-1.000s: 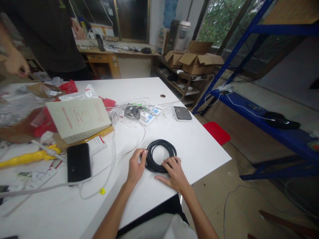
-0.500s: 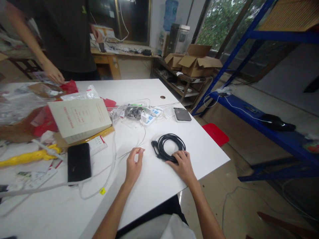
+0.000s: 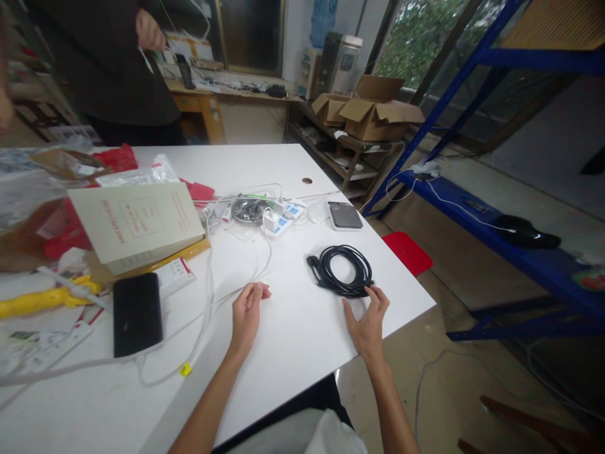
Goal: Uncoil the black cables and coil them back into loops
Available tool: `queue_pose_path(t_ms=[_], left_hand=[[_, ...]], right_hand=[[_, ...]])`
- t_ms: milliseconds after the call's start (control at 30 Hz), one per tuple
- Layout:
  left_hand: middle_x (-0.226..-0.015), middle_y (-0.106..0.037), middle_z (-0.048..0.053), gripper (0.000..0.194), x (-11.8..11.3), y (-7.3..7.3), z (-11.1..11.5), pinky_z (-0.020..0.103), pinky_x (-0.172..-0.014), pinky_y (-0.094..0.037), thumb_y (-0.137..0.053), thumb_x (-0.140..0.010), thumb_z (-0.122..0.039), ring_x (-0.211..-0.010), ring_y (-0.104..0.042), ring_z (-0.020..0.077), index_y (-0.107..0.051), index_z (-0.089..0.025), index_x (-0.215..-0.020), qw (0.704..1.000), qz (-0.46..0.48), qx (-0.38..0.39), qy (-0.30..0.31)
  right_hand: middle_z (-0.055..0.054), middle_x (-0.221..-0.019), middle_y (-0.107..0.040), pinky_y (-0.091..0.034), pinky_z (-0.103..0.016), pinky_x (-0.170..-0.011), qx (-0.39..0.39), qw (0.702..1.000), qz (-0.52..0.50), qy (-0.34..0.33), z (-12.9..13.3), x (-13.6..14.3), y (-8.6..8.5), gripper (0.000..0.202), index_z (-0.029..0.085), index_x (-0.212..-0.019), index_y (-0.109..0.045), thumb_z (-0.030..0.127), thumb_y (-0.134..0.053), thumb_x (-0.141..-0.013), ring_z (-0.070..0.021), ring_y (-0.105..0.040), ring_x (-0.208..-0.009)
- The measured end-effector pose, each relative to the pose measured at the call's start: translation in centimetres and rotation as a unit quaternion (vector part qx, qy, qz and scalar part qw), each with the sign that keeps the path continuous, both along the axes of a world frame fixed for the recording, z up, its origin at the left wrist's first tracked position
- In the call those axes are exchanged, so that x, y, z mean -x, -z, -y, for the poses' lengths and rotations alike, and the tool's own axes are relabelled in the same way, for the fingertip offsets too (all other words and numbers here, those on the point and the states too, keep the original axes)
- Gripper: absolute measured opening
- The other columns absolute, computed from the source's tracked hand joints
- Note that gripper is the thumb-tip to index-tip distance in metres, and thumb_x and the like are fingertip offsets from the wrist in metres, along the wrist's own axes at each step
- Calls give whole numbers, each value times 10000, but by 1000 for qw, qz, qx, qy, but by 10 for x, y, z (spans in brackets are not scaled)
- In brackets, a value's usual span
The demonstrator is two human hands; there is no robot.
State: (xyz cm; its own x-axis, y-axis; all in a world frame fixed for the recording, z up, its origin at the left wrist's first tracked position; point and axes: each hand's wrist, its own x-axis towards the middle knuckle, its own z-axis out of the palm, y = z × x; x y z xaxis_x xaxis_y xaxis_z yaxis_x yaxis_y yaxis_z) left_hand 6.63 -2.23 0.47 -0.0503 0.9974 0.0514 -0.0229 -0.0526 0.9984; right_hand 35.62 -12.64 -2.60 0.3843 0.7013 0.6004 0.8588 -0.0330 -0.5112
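Observation:
A coiled black cable (image 3: 366, 268) lies on the white table, its plug end pointing left. At the coil's near right edge is my right hand (image 3: 367, 321), thumb and fingers apart. Its fingertips meet or nearly meet the cable, with no grip around it. To the left, over the bare tabletop, my left hand (image 3: 246, 318) has its fingers curled in and the thumb against them. Nothing shows in it. A thin white cord (image 3: 265, 268) runs just beyond the left hand.
A black phone (image 3: 137, 315), an open booklet (image 3: 137, 221) and plastic bags crowd the left side. Behind are a power strip (image 3: 286, 221) and a grey-topped flat device (image 3: 345, 215). A red stool (image 3: 407, 252) and blue shelving (image 3: 472, 214) stand right. Another person (image 3: 118, 69) stands across the table.
The black coil has shifted right and slightly away from me. My right hand has moved right and off the top of the coil. My left hand's fingers have closed in more.

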Motion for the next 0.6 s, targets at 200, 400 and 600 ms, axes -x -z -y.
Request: queue_pose_path(t_ms=[200, 400, 600], left_hand=[[-824, -665, 34, 367, -1, 2, -1, 307, -844, -489, -664, -995, -534, -837, -605, 192, -721, -192, -877, 998, 58, 36, -2], [-831, -650, 37, 355, 0, 3, -3, 313, -848, -479, -672, -993, -524, -836, -581, 194, -716, -193, -869, 996, 76, 46, -1], [-812, -644, 30, 353, 0, 2, -3, 302, -823, -474, -681, -988, -521, -816, -567, 182, -721, -194, -859, 995, 83, 50, -1]], right_hand=[[-208, -1452, -465, -465, -620, -1184, -8, 1000, -27, -1, -3, -2, -3, 592, 182, -1476, -485, 433, -713, -990, -345, -501, -1410], [-203, -1387, -530, -541, -569, -1055, -35, 998, -47, 25, -1, -1, -9, 497, 175, -1388, -543, 407, -717, -985, -337, -543, -1332], [-178, -1294, -598, -567, -492, -939, -53, 996, -65, 44, 1, -3, -9, 416, 170, -1315, -580, 400, -704, -991, -310, -576, -1227]])
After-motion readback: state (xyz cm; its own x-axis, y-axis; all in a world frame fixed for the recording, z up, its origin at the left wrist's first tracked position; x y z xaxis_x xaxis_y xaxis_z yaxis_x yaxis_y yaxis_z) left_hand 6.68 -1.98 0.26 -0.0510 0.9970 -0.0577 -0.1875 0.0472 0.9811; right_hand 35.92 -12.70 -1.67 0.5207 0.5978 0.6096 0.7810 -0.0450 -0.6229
